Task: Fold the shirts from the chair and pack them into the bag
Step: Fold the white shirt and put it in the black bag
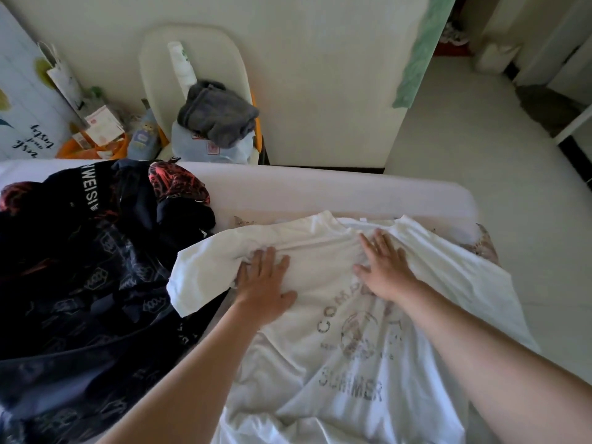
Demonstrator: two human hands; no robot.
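lettered board (pixel 22 100): leaning far left | green cloth (pixel 423 49): hanging at wall corner | blue bottle (pixel 144 136): beside orange basket (pixel 65 151)

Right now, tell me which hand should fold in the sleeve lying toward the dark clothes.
Left, probably. The left hand lies flat on the white T-shirt right beside that sleeve; the right hand presses near the collar, farther away.

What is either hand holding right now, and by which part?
Nothing is gripped. The left hand and right hand both lie flat, fingers straight, pressing on the upper part of the white shirt.
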